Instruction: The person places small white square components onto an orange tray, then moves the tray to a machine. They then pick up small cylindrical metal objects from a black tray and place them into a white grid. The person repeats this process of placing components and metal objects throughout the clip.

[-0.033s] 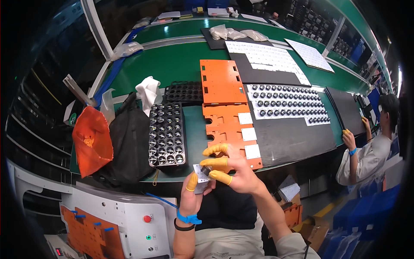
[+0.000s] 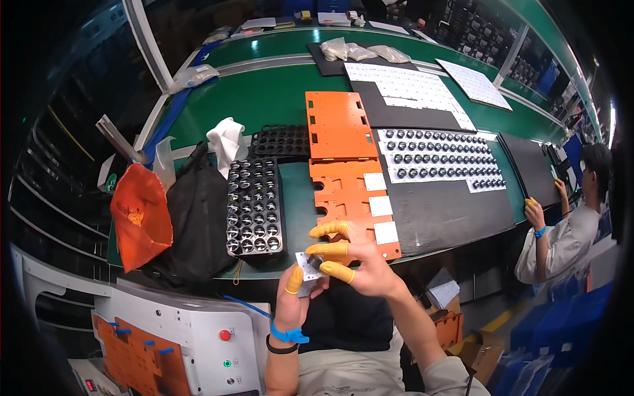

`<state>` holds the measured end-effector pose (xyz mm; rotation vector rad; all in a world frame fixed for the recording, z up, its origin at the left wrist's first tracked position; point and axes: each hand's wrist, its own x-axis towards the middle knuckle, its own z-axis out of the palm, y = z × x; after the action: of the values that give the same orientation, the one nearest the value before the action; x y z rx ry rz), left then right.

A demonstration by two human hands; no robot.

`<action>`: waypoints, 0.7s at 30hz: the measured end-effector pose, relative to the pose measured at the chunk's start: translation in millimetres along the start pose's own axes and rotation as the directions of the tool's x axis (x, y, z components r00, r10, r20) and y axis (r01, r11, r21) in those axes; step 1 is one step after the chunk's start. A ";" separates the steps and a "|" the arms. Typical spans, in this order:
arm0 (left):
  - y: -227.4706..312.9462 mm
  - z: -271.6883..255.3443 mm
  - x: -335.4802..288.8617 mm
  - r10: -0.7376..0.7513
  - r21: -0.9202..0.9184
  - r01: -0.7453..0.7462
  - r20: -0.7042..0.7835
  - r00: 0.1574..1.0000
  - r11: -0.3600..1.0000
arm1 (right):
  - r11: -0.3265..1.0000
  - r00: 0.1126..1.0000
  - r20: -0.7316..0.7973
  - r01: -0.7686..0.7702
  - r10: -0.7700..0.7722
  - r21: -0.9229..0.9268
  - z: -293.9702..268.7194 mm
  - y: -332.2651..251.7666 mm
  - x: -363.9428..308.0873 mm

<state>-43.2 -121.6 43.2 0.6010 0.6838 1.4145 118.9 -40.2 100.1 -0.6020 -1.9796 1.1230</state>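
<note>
My left hand [image 2: 295, 288], in yellow finger cots, grips a small white plate [image 2: 305, 265] with holes, just off the near edge of the bench. Above that plate, my right hand [image 2: 353, 263] pinches a small dark part [image 2: 315, 261] between its yellow-capped thumb and finger; the part is against or right over the plate, I cannot tell which. Just beyond my hands lies an orange fixture [image 2: 337, 191] with several white plates [image 2: 381, 206] on its right side. Left of it stands a black tray [image 2: 282, 218] filled with round, shiny black lens-like pieces [image 2: 246, 197].
Black boards [image 2: 449, 214] to the right carry a white panel with rows of black round pieces [image 2: 439, 157]. An orange bag [image 2: 142, 214] and black cloth [image 2: 195, 224] lie left. A white machine [image 2: 205, 330] stands lower left. A co-worker [image 2: 568, 231] works at the far right.
</note>
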 end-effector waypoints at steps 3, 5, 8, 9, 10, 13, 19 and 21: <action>1.7 5.8 -1.9 0.062 0.125 -0.058 -0.036 0.997 0.990 | 1.000 1.000 -0.008 -0.006 0.007 0.030 -3.0 8.7 -3.8; 1.0 9.0 -0.4 0.076 0.177 -0.069 -0.029 0.997 0.982 | 0.999 1.000 -0.029 0.000 0.001 0.050 -5.1 11.5 -7.2; -1.2 12.5 3.3 0.076 0.232 -0.069 -0.020 0.997 0.970 | 0.999 0.997 -0.065 0.030 -0.028 0.032 -6.4 13.4 -12.0; -3.1 13.0 4.4 0.072 0.251 -0.062 -0.030 0.997 0.966 | 0.998 0.995 -0.080 0.057 -0.057 -0.003 -6.4 14.8 -13.8; -4.8 13.6 5.4 0.067 0.271 -0.053 -0.040 0.997 0.961 | 0.996 0.992 -0.095 0.083 -0.087 -0.038 -6.5 16.4 -15.4; -8.3 15.0 4.4 0.014 0.231 0.006 -0.082 0.997 0.973 | 0.970 0.970 -0.107 0.202 -0.217 -0.134 -5.6 22.8 -17.7; -2.3 17.3 6.8 -0.013 0.354 0.029 -0.047 0.999 0.935 | 0.915 0.962 -0.107 0.198 -0.250 -0.352 -14.3 15.6 -24.6; 0.0 21.2 7.9 -0.013 0.373 0.024 -0.032 0.999 0.928 | 0.929 0.967 -0.134 0.161 -0.215 -0.334 -13.1 13.8 -28.0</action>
<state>-27.3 -113.2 56.9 0.8702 0.9914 1.2842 146.4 -46.5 81.5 -0.6342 -2.0367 0.6148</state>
